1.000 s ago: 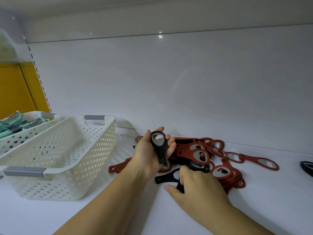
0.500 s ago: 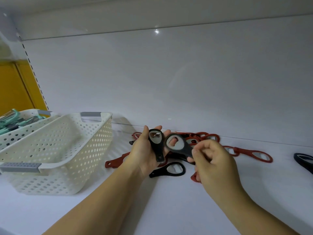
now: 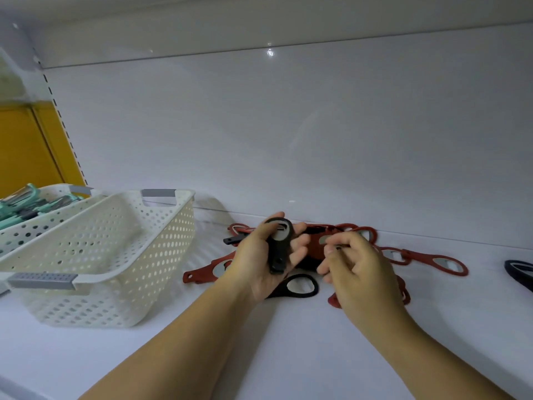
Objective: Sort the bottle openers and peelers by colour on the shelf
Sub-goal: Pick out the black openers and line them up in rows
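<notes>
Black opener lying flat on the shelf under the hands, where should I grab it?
Take the black opener by its wide looped end, coming from above on the right. That loop lies flat and uncovered on the shelf, while its handle runs left under the left hand, so that end is probably hard to reach.

A black bottle opener [image 3: 277, 246] stands nearly upright in the left hand [image 3: 259, 264], ring end up, fingers curled round it; a second black opener [image 3: 300, 286] lies flat on the white shelf [image 3: 317, 356] just near of that hand; behind them sprawls a loose heap of red openers [image 3: 317, 248]; a stray red opener [image 3: 438, 259] lies further right, another [image 3: 206, 271] to the left; teal peelers [image 3: 23, 203] lie piled in the far-left basket [image 3: 28, 232].
</notes>
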{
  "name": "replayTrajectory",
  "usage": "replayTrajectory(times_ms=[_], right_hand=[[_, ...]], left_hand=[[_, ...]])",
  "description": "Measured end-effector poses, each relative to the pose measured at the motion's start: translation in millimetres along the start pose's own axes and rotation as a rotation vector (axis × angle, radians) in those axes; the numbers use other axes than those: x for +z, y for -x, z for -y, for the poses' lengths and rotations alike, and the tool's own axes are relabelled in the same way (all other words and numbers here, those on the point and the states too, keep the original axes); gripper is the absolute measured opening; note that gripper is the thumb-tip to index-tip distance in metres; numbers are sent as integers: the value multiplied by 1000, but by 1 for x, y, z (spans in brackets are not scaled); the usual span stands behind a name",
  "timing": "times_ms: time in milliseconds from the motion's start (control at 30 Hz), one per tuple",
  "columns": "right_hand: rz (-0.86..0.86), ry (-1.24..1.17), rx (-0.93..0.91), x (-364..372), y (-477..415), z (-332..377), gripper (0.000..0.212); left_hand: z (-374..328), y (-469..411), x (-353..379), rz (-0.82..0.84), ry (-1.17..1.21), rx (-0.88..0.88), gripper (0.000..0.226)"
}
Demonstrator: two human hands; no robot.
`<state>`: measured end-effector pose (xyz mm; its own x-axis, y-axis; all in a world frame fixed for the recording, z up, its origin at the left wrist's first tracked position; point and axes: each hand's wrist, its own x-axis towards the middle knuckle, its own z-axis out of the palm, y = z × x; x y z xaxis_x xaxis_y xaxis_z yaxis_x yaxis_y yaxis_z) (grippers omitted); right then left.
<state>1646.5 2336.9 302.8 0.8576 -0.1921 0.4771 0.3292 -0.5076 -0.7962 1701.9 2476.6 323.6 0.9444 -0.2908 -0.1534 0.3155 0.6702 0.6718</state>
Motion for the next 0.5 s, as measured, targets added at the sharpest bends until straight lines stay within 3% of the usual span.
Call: replayTrajectory(times_ms=[67, 133, 233, 500], right_hand=[[59, 282, -135, -7, -2, -4, 9], [231, 502, -291, -7, -1, -7, 13], [488, 685, -236, 1, 3, -9, 29], [419, 669, -418, 7, 3, -11, 11]], left_hand=[[-7, 0, -6, -23, -16, 1, 23], [-10, -1, -10, -15, -19, 1, 26], [-11, -2, -10, 10, -12, -6, 28], [-18, 1, -13, -4, -8, 29, 17]])
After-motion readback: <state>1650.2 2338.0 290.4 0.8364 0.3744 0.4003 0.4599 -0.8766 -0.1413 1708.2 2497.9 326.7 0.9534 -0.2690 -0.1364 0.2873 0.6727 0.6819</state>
